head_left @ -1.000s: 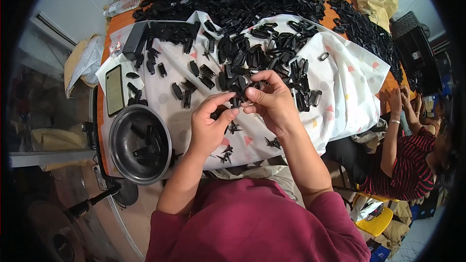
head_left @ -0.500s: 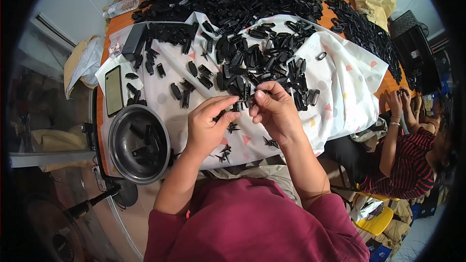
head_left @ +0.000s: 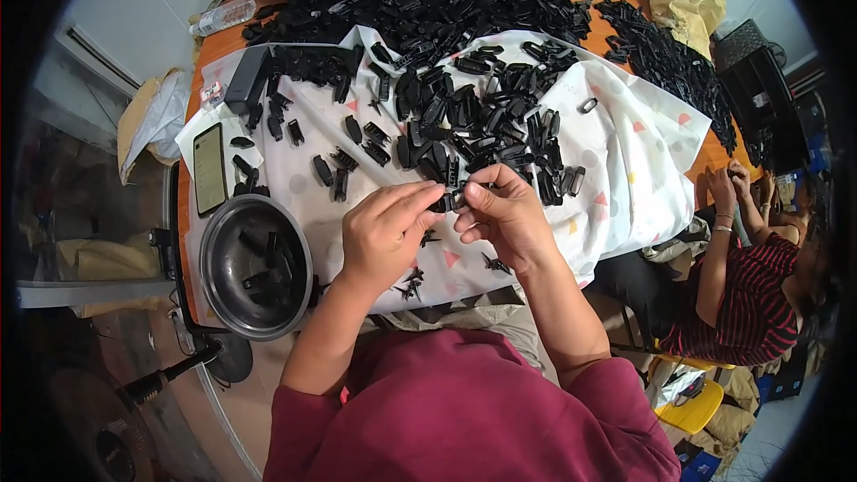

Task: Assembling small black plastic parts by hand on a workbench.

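From where I stand, a small black piece [head_left: 449, 203] sits between the two hands' fingertips, up and to the right of the metal bowl [head_left: 230, 295]. The left hand [head_left: 386, 230] has thumb and forefinger closed on its left end; the right hand [head_left: 507, 214] pinches its right end, though the piece looks too small to make out its shape. A black heap [head_left: 464, 107] lies farther beyond the bowl.

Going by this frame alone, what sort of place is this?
Probably a small workshop or makeshift assembly room: a big heap of small black parts lies at the far side, a metal bowl holds some too, and another person sits off to the right.
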Action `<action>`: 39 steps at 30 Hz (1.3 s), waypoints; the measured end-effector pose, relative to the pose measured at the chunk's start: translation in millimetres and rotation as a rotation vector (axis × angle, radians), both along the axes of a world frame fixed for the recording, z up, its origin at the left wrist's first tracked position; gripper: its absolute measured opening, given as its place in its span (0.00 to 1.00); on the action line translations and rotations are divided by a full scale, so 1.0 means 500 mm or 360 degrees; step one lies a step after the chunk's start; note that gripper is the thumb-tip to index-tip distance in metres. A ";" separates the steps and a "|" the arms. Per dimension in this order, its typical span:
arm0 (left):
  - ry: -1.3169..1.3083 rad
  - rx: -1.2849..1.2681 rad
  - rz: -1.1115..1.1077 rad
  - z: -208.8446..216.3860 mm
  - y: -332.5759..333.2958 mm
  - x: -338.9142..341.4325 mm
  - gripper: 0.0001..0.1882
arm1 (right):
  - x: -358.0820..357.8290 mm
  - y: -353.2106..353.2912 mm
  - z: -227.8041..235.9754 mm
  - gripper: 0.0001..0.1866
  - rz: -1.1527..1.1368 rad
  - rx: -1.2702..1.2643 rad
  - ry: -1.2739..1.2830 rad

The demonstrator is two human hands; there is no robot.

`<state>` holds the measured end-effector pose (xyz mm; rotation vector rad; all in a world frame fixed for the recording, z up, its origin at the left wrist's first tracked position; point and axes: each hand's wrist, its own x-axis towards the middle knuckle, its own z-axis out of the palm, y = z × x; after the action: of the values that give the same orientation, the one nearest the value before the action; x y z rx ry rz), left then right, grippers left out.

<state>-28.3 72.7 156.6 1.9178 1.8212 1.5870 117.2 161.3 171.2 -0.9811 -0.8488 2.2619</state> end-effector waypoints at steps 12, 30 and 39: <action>0.0604 -0.0096 0.0007 0.004 -0.012 -0.024 0.16 | -0.010 -0.009 -0.043 0.09 0.0197 0.0012 -0.0208; -0.2592 -0.0500 -0.0548 -0.078 -0.089 0.013 0.16 | -0.005 -0.102 -0.048 0.07 0.0389 0.1057 -0.0490; -0.1028 -0.0626 0.0142 -0.029 -0.207 -0.077 0.12 | -0.067 -0.101 -0.072 0.06 0.0804 0.0860 -0.0236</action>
<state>-66.6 -30.9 141.9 1.0138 1.7559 1.4833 83.9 110.8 135.3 -0.7366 -1.8240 2.1544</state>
